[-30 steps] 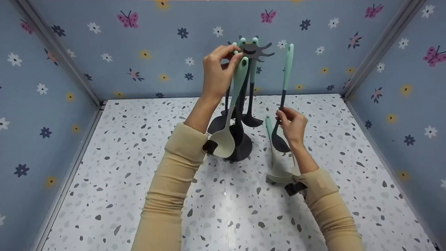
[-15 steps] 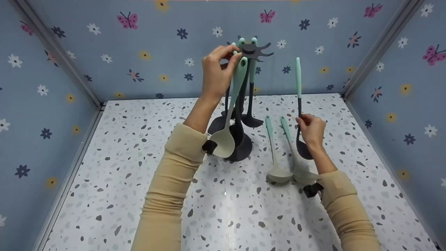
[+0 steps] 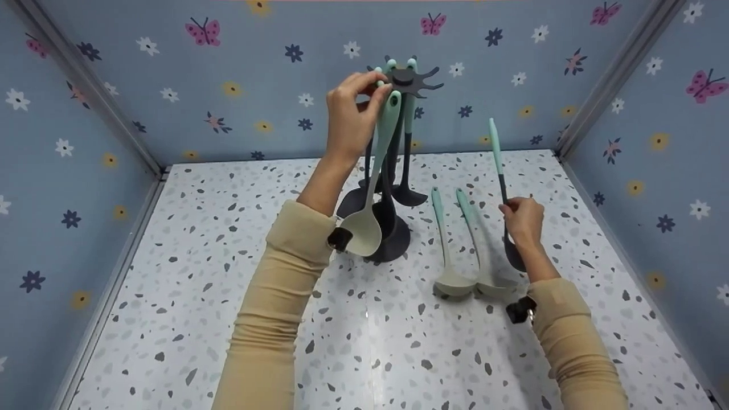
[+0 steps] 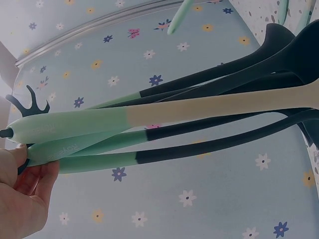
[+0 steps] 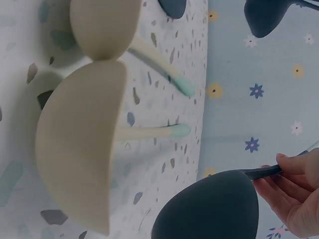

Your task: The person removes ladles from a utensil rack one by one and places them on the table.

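My left hand (image 3: 353, 117) pinches at the hook end of a mint-handled dark utensil (image 4: 75, 148) hanging on the dark utensil rack (image 3: 403, 80). In front of that hand hangs a cream ladle (image 3: 364, 233), its bowl downward. Several dark utensils with mint handles hang behind it. To the right, my right hand (image 3: 525, 221) grips a dark ladle (image 5: 214, 209) by its shaft near the bowl; its mint handle points up and its bowl is low, seemingly just above the table. Two cream ladles (image 3: 455, 282) (image 3: 494, 286) with mint handles lie side by side left of it.
The speckled white table (image 3: 228, 319) lies under everything. Flowered blue panels (image 3: 239, 68) stand behind and at both sides. The rack's round dark base (image 3: 393, 245) stands on the table near the middle.
My right hand has carried the dark ladle to the right and down, past the two lying cream ladles. The left hand keeps its hold at the rack.
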`<state>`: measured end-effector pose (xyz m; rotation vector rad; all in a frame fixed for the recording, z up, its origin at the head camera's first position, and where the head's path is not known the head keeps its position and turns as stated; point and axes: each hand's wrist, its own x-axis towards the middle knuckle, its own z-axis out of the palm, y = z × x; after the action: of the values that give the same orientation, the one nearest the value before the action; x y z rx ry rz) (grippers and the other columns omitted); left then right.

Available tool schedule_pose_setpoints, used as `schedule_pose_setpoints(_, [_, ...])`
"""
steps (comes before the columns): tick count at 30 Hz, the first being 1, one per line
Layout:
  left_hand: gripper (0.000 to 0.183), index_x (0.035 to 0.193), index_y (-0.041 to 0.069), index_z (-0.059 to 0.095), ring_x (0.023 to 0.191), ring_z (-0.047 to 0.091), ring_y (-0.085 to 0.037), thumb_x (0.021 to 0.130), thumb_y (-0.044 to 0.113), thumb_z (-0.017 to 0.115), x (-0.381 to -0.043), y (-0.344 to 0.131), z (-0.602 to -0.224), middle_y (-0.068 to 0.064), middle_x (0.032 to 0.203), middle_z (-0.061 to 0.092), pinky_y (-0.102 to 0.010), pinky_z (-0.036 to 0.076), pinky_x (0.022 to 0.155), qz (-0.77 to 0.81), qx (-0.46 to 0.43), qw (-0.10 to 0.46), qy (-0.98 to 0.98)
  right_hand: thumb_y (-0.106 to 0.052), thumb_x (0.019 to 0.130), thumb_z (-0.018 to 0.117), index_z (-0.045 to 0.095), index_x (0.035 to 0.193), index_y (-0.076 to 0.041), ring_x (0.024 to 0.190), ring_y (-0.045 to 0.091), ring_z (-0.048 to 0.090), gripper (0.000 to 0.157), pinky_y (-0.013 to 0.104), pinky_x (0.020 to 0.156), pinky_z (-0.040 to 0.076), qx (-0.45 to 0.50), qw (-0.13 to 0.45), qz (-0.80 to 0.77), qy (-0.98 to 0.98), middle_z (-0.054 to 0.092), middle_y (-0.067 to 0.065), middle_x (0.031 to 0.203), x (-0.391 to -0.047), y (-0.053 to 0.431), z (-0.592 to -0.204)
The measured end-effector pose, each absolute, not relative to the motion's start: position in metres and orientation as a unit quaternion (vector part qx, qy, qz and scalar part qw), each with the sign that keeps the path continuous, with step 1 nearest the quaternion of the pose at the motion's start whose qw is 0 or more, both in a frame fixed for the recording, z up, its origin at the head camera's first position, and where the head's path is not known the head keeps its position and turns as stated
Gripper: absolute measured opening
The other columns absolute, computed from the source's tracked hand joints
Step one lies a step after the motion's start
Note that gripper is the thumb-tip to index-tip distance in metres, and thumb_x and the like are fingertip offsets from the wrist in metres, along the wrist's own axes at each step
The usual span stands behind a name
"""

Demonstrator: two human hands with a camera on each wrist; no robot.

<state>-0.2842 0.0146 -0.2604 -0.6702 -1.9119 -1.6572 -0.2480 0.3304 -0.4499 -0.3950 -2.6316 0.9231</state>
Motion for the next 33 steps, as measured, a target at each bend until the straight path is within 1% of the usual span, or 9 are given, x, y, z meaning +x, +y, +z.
schedule_pose_setpoints(2, [0.016, 0.091, -0.006, 0.065, 0.079, 0.058, -0.017, 0.083, 0.007, 0.060, -0.285, 0.014, -0.261, -0.012, 0.085, 0.060, -0.019, 0.051, 0.066, -0.613, -0.250, 0.257, -0.704, -0.006, 0.085, 0.057, 0.063, 0.096, 0.008, 0.072, 0.027, 0.060, 0.019, 0.031, 0.060, 0.047, -0.149, 0.150, 0.319, -0.924, 0.063, 0.022, 0.085, -0.248, 0.333, -0.453])
schedule_pose_setpoints(4, [0.016, 0.091, -0.004, 0.065, 0.078, 0.058, -0.015, 0.084, 0.009, 0.060, -0.287, 0.014, -0.263, -0.011, 0.084, 0.060, -0.019, 0.051, 0.065, -0.605, -0.258, 0.270, -0.704, -0.006, 0.086, 0.057, 0.063, 0.097, 0.009, 0.073, 0.028, 0.059, 0.019, 0.033, 0.062, 0.047, -0.157, 0.140, 0.314, -0.926, 0.063, 0.022, 0.085, -0.247, 0.337, -0.455])
schedule_pose_setpoints(9, [0.017, 0.091, -0.002, 0.066, 0.079, 0.057, -0.013, 0.085, 0.013, 0.059, -0.289, 0.013, -0.265, -0.009, 0.084, 0.060, -0.019, 0.051, 0.066, -0.590, -0.264, 0.279, -0.710, -0.006, 0.086, 0.056, 0.063, 0.095, 0.009, 0.072, 0.028, 0.059, 0.019, 0.034, 0.060, 0.046, -0.164, 0.129, 0.303, -0.930, 0.063, 0.022, 0.084, -0.246, 0.344, -0.462])
schedule_pose_setpoints(11, [0.017, 0.091, -0.001, 0.066, 0.079, 0.057, -0.012, 0.085, 0.013, 0.059, -0.289, 0.012, -0.265, -0.008, 0.085, 0.060, -0.019, 0.051, 0.067, -0.591, -0.263, 0.275, -0.711, -0.005, 0.086, 0.056, 0.064, 0.093, 0.010, 0.071, 0.028, 0.058, 0.019, 0.034, 0.059, 0.046, -0.165, 0.127, 0.298, -0.932, 0.063, 0.023, 0.083, -0.245, 0.347, -0.465])
schedule_pose_setpoints(18, [0.016, 0.090, -0.002, 0.066, 0.078, 0.057, -0.013, 0.085, 0.012, 0.059, -0.289, 0.012, -0.264, -0.009, 0.084, 0.060, -0.019, 0.051, 0.066, -0.595, -0.264, 0.277, -0.707, -0.005, 0.085, 0.056, 0.063, 0.091, 0.011, 0.072, 0.030, 0.058, 0.019, 0.038, 0.062, 0.046, -0.175, 0.106, 0.279, -0.938, 0.062, 0.024, 0.083, -0.243, 0.357, -0.475])
schedule_pose_setpoints(24, [0.016, 0.090, -0.002, 0.065, 0.078, 0.057, -0.014, 0.084, 0.012, 0.060, -0.288, 0.013, -0.265, -0.009, 0.083, 0.059, -0.020, 0.051, 0.065, -0.600, -0.264, 0.273, -0.704, -0.004, 0.085, 0.056, 0.062, 0.093, 0.012, 0.075, 0.033, 0.058, 0.019, 0.040, 0.065, 0.047, -0.206, 0.077, 0.273, -0.937, 0.061, 0.026, 0.086, -0.243, 0.362, -0.485])
schedule_pose_setpoints(30, [0.017, 0.090, -0.002, 0.065, 0.078, 0.057, -0.014, 0.084, 0.012, 0.060, -0.288, 0.013, -0.264, -0.009, 0.084, 0.059, -0.019, 0.051, 0.066, -0.601, -0.263, 0.266, -0.707, -0.004, 0.084, 0.057, 0.060, 0.096, 0.013, 0.082, 0.037, 0.058, 0.021, 0.044, 0.071, 0.047, -0.223, 0.056, 0.265, -0.936, 0.060, 0.027, 0.091, -0.244, 0.365, -0.494])
schedule_pose_setpoints(33, [0.017, 0.091, -0.002, 0.065, 0.078, 0.057, -0.014, 0.084, 0.012, 0.060, -0.288, 0.013, -0.264, -0.009, 0.084, 0.060, -0.019, 0.051, 0.066, -0.598, -0.261, 0.267, -0.709, -0.003, 0.084, 0.056, 0.059, 0.097, 0.014, 0.082, 0.037, 0.058, 0.021, 0.044, 0.071, 0.047, -0.226, 0.044, 0.255, -0.939, 0.059, 0.028, 0.092, -0.244, 0.365, -0.497])
